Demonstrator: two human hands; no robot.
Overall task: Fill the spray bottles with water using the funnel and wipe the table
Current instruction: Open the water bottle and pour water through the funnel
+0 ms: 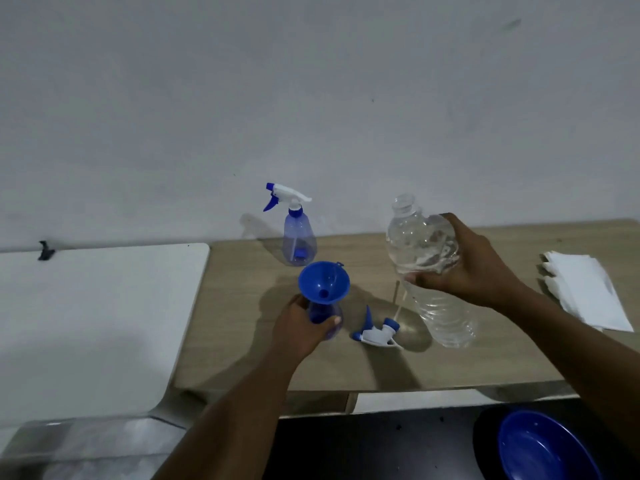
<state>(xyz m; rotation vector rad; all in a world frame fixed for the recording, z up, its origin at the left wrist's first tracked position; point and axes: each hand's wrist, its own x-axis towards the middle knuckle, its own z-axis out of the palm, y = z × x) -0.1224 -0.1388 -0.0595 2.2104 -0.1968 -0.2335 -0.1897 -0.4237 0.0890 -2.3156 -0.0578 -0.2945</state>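
Left hand [304, 329] grips an open translucent-blue spray bottle [327, 315] carrying a blue conical funnel [323, 281], mouth upward. Right hand [474, 261] clasps a clear ribbed water bottle [427, 268], unlabelled, uncapped neck tilted up-left. Between the hands lies a detached white-and-blue trigger head [377, 332]; beyond the left hand stands a capped spray bottle [298, 233].

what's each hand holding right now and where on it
The left hand grips the open spray bottle around its body, below the funnel. The right hand holds the uncapped water bottle around its upper half.
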